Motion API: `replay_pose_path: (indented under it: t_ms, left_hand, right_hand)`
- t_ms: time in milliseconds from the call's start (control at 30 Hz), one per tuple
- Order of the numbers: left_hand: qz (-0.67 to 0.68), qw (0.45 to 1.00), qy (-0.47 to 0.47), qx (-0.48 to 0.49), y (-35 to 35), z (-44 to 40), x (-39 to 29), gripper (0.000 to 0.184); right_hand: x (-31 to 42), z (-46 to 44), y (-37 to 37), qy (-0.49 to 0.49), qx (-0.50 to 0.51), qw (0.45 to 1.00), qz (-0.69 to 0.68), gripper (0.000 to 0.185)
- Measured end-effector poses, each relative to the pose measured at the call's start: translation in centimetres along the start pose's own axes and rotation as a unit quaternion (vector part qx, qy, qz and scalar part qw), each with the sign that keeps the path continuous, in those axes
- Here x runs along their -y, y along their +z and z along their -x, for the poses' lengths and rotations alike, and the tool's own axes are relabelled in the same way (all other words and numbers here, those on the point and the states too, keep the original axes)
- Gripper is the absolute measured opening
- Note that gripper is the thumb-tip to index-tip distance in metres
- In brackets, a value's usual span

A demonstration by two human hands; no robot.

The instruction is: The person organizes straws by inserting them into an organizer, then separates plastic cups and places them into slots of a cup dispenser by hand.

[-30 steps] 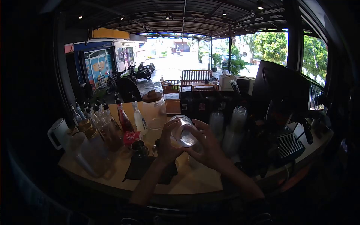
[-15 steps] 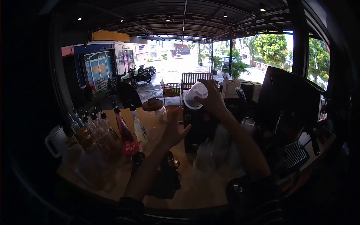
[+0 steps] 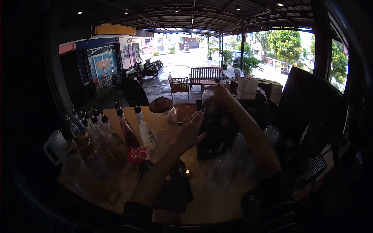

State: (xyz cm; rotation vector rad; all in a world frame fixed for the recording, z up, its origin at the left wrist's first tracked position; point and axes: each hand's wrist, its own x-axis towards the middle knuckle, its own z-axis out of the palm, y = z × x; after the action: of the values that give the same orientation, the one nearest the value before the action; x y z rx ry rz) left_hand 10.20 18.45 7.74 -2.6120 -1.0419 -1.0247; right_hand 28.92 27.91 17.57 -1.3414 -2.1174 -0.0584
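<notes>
My right hand (image 3: 218,95) grips a see-through plastic cup (image 3: 207,94) from above, over a dark boxy object (image 3: 210,134). Whether the cup touches that object I cannot tell. Closer to me, my left hand (image 3: 189,131) is held up with its fingers stretched out and nothing in it. Just left of it stands a big glass jar (image 3: 163,122) with a wooden lid (image 3: 161,105). Below my left forearm lie a dark cloth (image 3: 171,196) and small metal cups (image 3: 145,166).
Several pourer bottles (image 3: 126,128) line the counter's left side, with a white pitcher (image 3: 57,146) at the end. A small red packet (image 3: 138,154) lies before them. Plastic cups (image 3: 223,171) stand under my right forearm. On the right are a dark screen (image 3: 311,101) and boxes (image 3: 247,87).
The cup, tilted and higher before, has come down and stands straighter in my right hand. My left hand has risen slightly to the right, and the view has shifted a little.
</notes>
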Motion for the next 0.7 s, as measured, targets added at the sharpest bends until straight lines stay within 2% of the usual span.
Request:
replay_pose_path:
  t_ms: [133, 233, 300, 433, 533, 700]
  left_hand:
    - [0.011, 1.0, 0.006, -0.011, -0.2, 0.1, 0.0, 0.076]
    - [0.017, 1.0, 0.017, -0.021, 0.1, 0.0, 0.3, 0.078]
    - [0.018, 0.999, 0.02, -0.023, 0.2, 0.0, 0.3, 0.079]
    - [0.025, 0.999, 0.02, -0.03, -0.1, 0.2, 0.1, 0.082]
    - [0.013, 0.999, 0.02, -0.031, -0.3, 0.2, -0.1, 0.084]
    - [0.025, 0.999, 0.021, -0.038, -0.2, 0.2, -0.3, 0.085]
  right_hand:
    - [-0.5, 0.2, 0.9, 0.052, 0.051, 0.997, -0.018, 0.064]
    - [-0.6, 0.3, 1.7, 0.028, 0.062, 0.998, -0.001, 0.063]
    - [-0.4, 0.5, 2.1, 0.041, 0.109, 0.993, 0.013, 0.06]
    - [0.6, 1.2, 1.9, 0.026, 0.095, 0.995, 0.015, 0.06]
    - [0.5, 1.6, 1.9, 0.054, 0.118, 0.992, 0.002, 0.059]
    - [0.9, 1.7, 2.2, 0.034, 0.168, 0.984, 0.048, 0.048]
